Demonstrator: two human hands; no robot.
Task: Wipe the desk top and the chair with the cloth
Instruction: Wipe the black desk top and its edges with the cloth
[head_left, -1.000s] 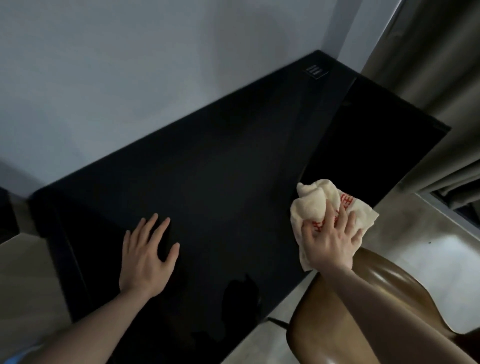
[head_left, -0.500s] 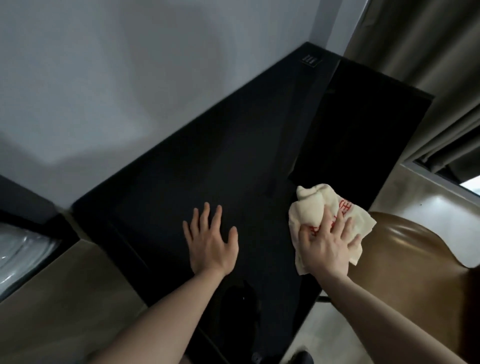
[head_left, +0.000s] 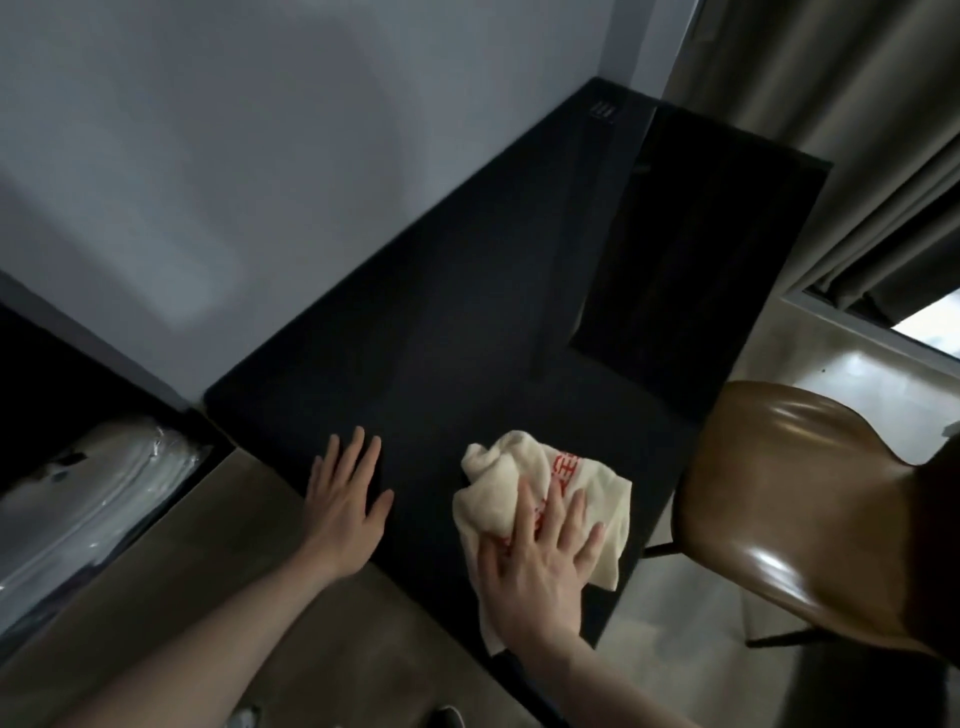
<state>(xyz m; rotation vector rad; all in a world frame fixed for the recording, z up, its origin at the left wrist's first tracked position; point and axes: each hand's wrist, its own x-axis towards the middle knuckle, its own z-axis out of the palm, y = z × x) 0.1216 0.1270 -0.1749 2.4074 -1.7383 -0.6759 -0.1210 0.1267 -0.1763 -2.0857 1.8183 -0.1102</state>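
The black desk top (head_left: 467, 291) runs from the near edge back to the wall corner. A crumpled cream cloth (head_left: 524, 478) with red print lies on its near end. My right hand (head_left: 540, 561) presses flat on the cloth with straight, spread fingers. My left hand (head_left: 345, 501) rests flat on the desk's near left edge, fingers straight, holding nothing. The brown leather chair (head_left: 810, 499) stands to the right of the desk, apart from both hands.
A grey wall (head_left: 260, 156) borders the desk at the back. Curtains (head_left: 857, 130) and a bright window strip hang at the right. A dark shelf with plastic-wrapped white items (head_left: 93, 499) sits at the left. Pale floor (head_left: 675, 654) shows beside the chair.
The view has swung left and back. My right hand has slid the cloth from the desk's right edge toward its near end. My left hand stays flat on the desk.
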